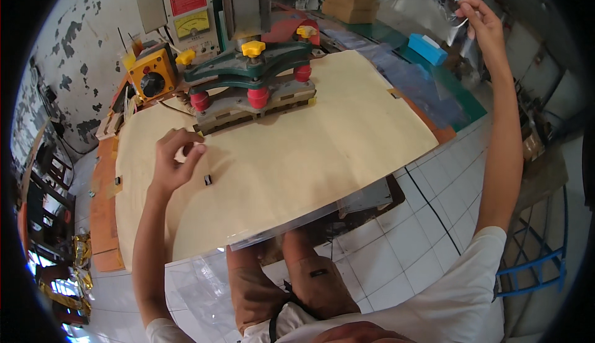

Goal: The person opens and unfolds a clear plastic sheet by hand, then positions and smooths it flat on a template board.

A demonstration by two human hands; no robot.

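Note:
My right hand is raised at the far right, thumb and fingers pinched on the edge of a shiny clear plastic sheet. My left hand hovers over a cream sheet covering the table. Its thumb and forefinger come together in a pinch; whatever is between them is too small to make out. Just beyond it stands a press head with a green frame, yellow knobs and red spacers, its long metal bar low over the cream sheet. A small black piece lies on the sheet beside my left hand.
A yellow control box with a black dial stands left of the press. A machine panel with a meter rises behind. Right of the sheet lie a blue box and more clear film over a green mat. Cardboard-coloured blocks sit at the back.

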